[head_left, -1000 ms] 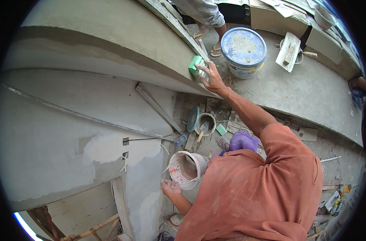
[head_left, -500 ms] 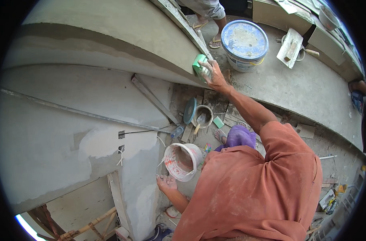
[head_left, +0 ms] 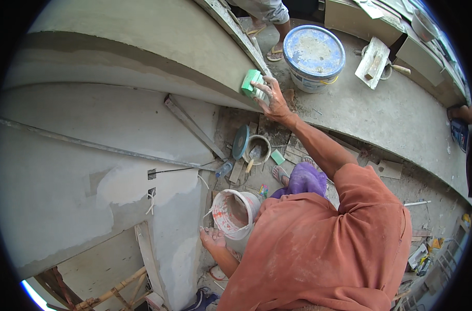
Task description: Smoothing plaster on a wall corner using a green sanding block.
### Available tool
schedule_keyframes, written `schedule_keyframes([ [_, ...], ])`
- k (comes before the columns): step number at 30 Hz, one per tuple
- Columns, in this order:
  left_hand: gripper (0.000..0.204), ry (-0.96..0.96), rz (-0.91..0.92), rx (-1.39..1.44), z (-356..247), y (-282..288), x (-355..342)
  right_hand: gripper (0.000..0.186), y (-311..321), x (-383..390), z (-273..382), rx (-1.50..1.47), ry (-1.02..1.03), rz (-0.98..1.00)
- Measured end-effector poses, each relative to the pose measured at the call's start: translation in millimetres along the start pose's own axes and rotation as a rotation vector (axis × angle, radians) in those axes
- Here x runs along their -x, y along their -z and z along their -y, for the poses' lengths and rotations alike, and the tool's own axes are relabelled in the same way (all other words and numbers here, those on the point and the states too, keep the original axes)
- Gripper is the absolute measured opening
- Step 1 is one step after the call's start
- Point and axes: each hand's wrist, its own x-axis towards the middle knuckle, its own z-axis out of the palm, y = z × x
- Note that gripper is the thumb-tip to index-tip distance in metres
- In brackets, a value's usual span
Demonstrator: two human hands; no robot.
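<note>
My right hand (head_left: pixel 275 98), whitened with dust, is stretched far forward and closed on a green and white sponge (head_left: pixel 250 82). The sponge touches the edge of the grey plastered wall (head_left: pixel 194 46). Low on the left, my left hand (head_left: pixel 212 238) is palm up with its fingers apart, and nothing shows in it. Right beside that hand is a white bucket (head_left: pixel 254 205) with reddish smears inside, tilted toward the wall. Between the two hands, a small bucket (head_left: pixel 267 150) on the floor holds a trowel (head_left: pixel 250 166).
A blue-lidded bucket (head_left: pixel 314 44) and a plasterer's hawk (head_left: pixel 373 62) are on the raised ledge. A person's sandaled foot (head_left: pixel 275 53) stands behind the wall's end. A second green sponge (head_left: pixel 277 157), a round blue lid (head_left: pixel 240 142) and boards (head_left: pixel 298 150) lie on the floor. A plank (head_left: pixel 194 126) leans on the wall.
The sponge in my right hand has slid slightly left along the wall's edge. My left hand stays beside the white bucket, and the whole view has shifted a little.
</note>
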Motion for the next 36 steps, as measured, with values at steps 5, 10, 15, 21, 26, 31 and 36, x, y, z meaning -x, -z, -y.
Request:
schedule_keyframes([
  [5, 0.033, 0.008, 0.027, -0.023, -0.5, 3.7, -6.0, 0.066, 0.8, -29.3, 36.2, -0.140, 0.208, -0.127],
  [10, 0.034, -0.047, 0.053, -0.027, -3.6, 8.2, -10.9, 0.065, 12.9, 16.0, -27.1, 0.082, -0.076, 0.040],
  [15, 0.034, -0.051, 0.035, 0.028, -3.7, 13.3, -14.5, 0.068, 10.8, -47.6, 62.4, -0.165, 0.254, -0.057],
  [21, 0.032, -0.041, 0.084, 0.016, -3.6, 5.7, -12.6, 0.064, 10.9, 6.0, -19.0, 0.004, 0.040, -0.062],
  [26, 0.034, -0.034, 0.023, 0.054, 5.7, 16.8, -20.5, 0.064, 33.5, -93.7, 111.2, -0.236, 0.364, -0.299],
  [31, 0.032, 0.009, 0.052, 0.047, 12.6, 6.6, -23.8, 0.065, 42.4, -159.7, 177.8, -0.179, 0.434, -0.342],
  [36, 0.035, -0.016, 0.002, 0.034, 14.4, 13.1, -22.5, 0.064, 24.2, -99.1, 93.8, -0.116, 0.260, -0.278],
])
